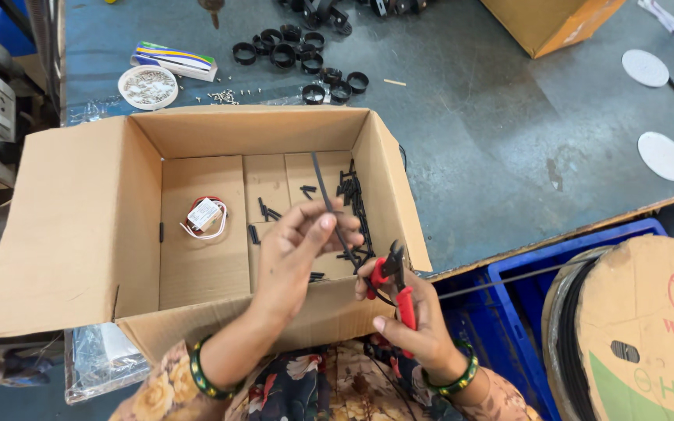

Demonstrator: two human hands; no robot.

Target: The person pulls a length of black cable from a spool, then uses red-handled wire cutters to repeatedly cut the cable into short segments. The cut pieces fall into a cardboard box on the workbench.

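Hands work over an open cardboard box (79, 234): the left hand (298, 249) pinches a black tubing strip (328, 199), the right hand (419, 320) grips red-handled cutters (393, 281), apparently mid-cut, with many short cut pieces (352, 195) already in the box.

A thin black strip (328, 195) stands nearly upright at center frame, over the open cardboard box, pinched near its lower end. Red-handled cutting pliers (394, 282) sit lower right of center, dark jaws pointing up toward the strip's bottom.
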